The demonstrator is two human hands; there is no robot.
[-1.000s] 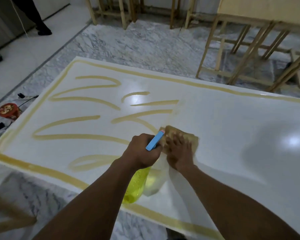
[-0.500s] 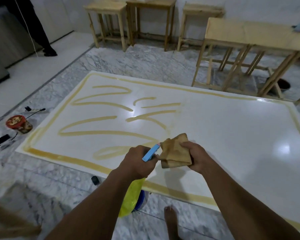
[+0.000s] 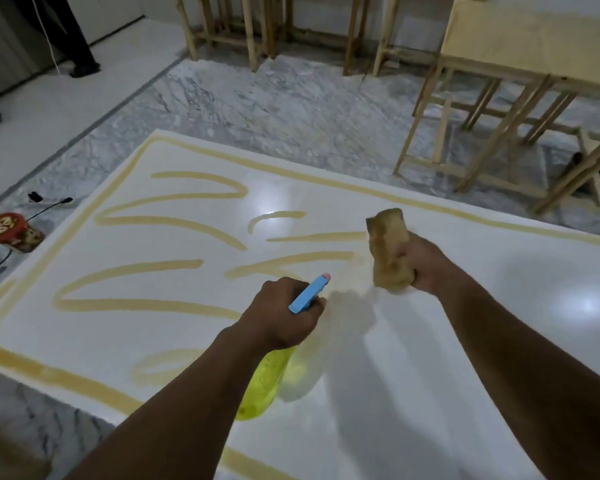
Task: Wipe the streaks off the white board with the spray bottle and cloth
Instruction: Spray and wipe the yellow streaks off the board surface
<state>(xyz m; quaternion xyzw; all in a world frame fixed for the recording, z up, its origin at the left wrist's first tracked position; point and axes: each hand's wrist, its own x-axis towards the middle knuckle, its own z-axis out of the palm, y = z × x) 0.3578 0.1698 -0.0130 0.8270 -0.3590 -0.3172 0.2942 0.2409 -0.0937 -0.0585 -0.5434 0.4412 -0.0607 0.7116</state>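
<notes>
A large white board [image 3: 499, 306] lies flat on the marble floor, with tan streaks [image 3: 146, 268] curling over its left half and a tan border line around its edge. My left hand [image 3: 281, 317] grips a spray bottle [image 3: 264, 386] with a yellow-green body and a blue nozzle head that points up and to the right. My right hand [image 3: 426, 263] holds a folded tan cloth [image 3: 388, 251] in the air above the board, just right of the streaks' ends.
Wooden stools [image 3: 229, 32] and a wooden table [image 3: 534, 53] stand beyond the board. A red-lidded tin [image 3: 9, 232] and cables lie on the floor at the left. A person's dark legs [image 3: 73, 36] stand at the far left.
The cloth was pressed on the board a second ago; my right hand has lifted it and carried it up and to the right, apart from the bottle. My head has moved closer.
</notes>
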